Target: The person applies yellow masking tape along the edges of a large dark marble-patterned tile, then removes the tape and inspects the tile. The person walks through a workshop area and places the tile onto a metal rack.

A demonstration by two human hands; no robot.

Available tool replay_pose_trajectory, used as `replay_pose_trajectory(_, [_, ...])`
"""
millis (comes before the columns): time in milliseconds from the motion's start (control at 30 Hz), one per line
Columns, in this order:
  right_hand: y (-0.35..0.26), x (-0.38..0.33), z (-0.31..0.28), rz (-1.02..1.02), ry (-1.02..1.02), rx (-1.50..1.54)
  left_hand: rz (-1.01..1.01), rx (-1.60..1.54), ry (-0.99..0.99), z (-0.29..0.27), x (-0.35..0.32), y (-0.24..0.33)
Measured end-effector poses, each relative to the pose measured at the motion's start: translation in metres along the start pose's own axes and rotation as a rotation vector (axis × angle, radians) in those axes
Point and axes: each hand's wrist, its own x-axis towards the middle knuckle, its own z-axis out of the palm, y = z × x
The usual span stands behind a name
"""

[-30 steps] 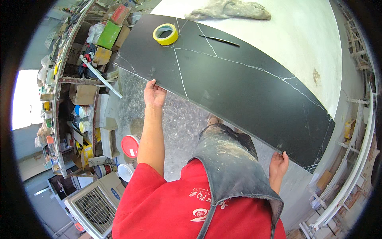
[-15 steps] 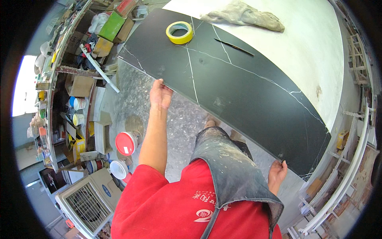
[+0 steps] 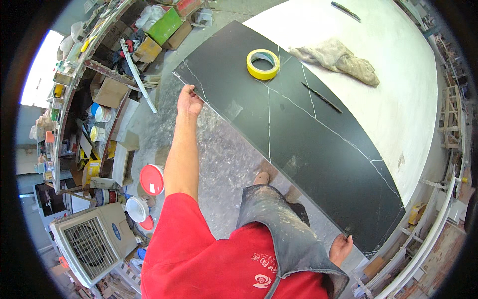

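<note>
A black slab with white veins point(image 3: 318, 164) lies on the large white surface, its near edge sticking out over the floor. My left hand point(image 3: 189, 102) has its fingers closed on that edge close to the slab's left corner. Further right, my right hand point(image 3: 340, 248) holds the same edge near the right end; some of its fingers are hidden beneath. A yellow roll of tape point(image 3: 263, 65) rests on the slab toward the far side. Right of it lies a thin black pen-like tool point(image 3: 322, 97).
A crumpled grey-beige cloth point(image 3: 343, 60) and another dark slim tool point(image 3: 346, 12) lie on the white surface point(image 3: 408, 114). Cluttered shelving point(image 3: 84, 94) stands at left. Lidded buckets point(image 3: 151, 180) and an air cooler point(image 3: 94, 239) stand on the floor. A white rail point(image 3: 428, 239) curves along the right.
My left hand has slid left along the slab's edge, closer to its corner. My right hand stays near the right end. The whole view has shifted, bringing the far slim tool into sight.
</note>
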Motion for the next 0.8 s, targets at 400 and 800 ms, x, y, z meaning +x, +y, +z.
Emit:
replay_pose_trajectory(400, [-0.007, 0.000, -0.008, 0.026, 0.005, -0.040, 0.063, -0.034, 0.106, -0.003, 0.091, 0.062])
replay_pose_trajectory(800, [-0.005, -0.004, 0.001, -0.009, 0.078, -0.074, 0.032, 0.037, -0.014, -0.015, 0.059, 0.047])
